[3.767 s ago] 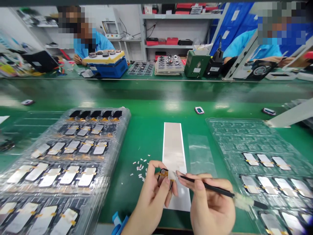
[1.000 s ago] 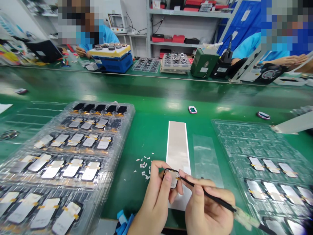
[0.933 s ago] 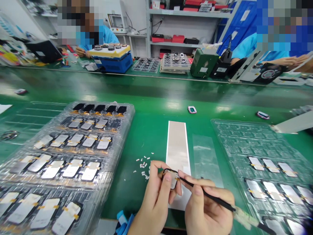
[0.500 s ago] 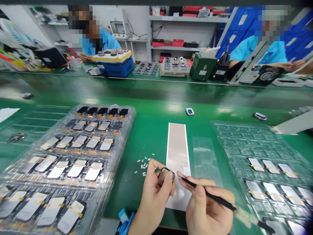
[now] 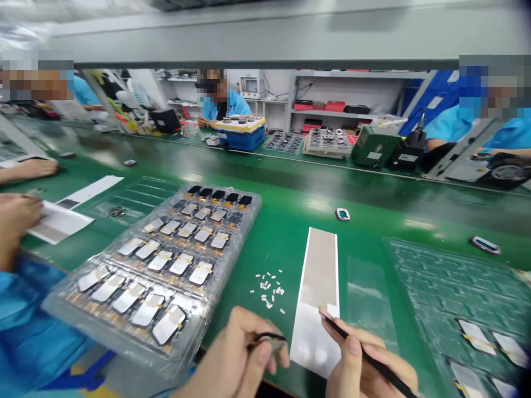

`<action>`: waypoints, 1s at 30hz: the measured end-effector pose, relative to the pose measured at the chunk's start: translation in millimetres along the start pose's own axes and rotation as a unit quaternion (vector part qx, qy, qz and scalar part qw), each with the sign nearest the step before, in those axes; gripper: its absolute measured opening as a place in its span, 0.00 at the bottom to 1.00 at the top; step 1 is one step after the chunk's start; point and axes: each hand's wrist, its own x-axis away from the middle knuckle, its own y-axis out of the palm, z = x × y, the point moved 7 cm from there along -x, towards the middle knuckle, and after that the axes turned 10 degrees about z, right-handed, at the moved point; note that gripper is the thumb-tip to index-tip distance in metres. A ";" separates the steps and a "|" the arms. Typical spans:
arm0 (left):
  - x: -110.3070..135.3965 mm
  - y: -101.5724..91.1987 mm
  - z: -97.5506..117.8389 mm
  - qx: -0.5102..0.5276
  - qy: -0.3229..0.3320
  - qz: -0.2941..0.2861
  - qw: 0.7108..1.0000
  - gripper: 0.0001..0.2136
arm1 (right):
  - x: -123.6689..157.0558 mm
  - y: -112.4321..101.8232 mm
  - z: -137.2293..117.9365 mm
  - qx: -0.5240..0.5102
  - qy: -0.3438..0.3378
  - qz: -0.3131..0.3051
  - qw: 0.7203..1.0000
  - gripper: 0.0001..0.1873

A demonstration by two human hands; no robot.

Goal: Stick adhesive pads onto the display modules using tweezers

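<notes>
My left hand (image 5: 244, 351) pinches a small dark-edged watch screen (image 5: 271, 338) near the front edge of the green table. In my right hand (image 5: 369, 359) are black tweezers (image 5: 367, 356), their tips over a long strip of sticker sheet (image 5: 320, 271), beige at the far part and white at the near part. Whether the tips hold anything is too small to tell. Beyond my left hand lie several tiny white pieces (image 5: 267, 287). To the left stands a clear plastic tray (image 5: 226, 276) with rows of similar screens (image 5: 182, 264).
At right, another clear tray (image 5: 427, 276) holds several screens (image 5: 477, 336). A clear film (image 5: 369, 293) lies beside the strip. Two small framed parts (image 5: 343, 214) lie farther back. A co-worker's hand (image 5: 19, 215) with white sheet (image 5: 62, 221) is at left; other people sit across the table.
The view has swung left and up, bringing a co-worker at left into sight. My left hand has turned, so the screen shows edge-on. The tweezers stay in my right hand.
</notes>
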 end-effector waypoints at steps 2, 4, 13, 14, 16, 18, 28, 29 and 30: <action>-6.7 -32.3 39.2 -0.127 0.074 0.025 0.989 0.14 | 0.5 0.8 -0.6 -0.002 0.000 -0.017 1.000 0.10; -26.2 -64.7 82.7 -0.296 0.134 0.088 0.942 0.07 | 1.3 1.5 -1.0 0.001 0.002 -0.031 1.000 0.10; -188.4 -142.2 31.2 -0.488 -0.047 0.089 0.867 0.08 | 4.1 1.1 -2.0 0.008 0.005 -0.031 0.999 0.12; -195.7 -145.4 14.6 -0.493 -0.065 0.082 0.864 0.08 | 3.6 1.5 -2.2 0.009 0.006 -0.030 0.999 0.11; -201.2 -150.1 -9.8 -0.507 -0.084 0.073 0.854 0.09 | 2.4 2.4 -3.3 0.011 0.005 -0.031 0.999 0.11; -199.0 -153.6 -20.7 -0.522 -0.080 0.073 0.846 0.10 | 1.4 2.9 -4.3 0.015 0.005 -0.032 0.999 0.10; -152.1 -99.4 72.5 -0.442 0.100 0.097 0.886 0.10 | 0.2 5.7 -6.2 0.030 0.005 -0.003 1.000 0.10; -135.1 -88.0 88.6 -0.410 0.132 0.089 0.898 0.10 | 0.1 5.5 -5.7 0.031 0.004 -0.008 0.999 0.10; -113.4 -75.4 103.5 -0.351 0.180 0.059 0.917 0.09 | 0.1 5.4 -5.2 0.032 0.001 -0.016 0.999 0.10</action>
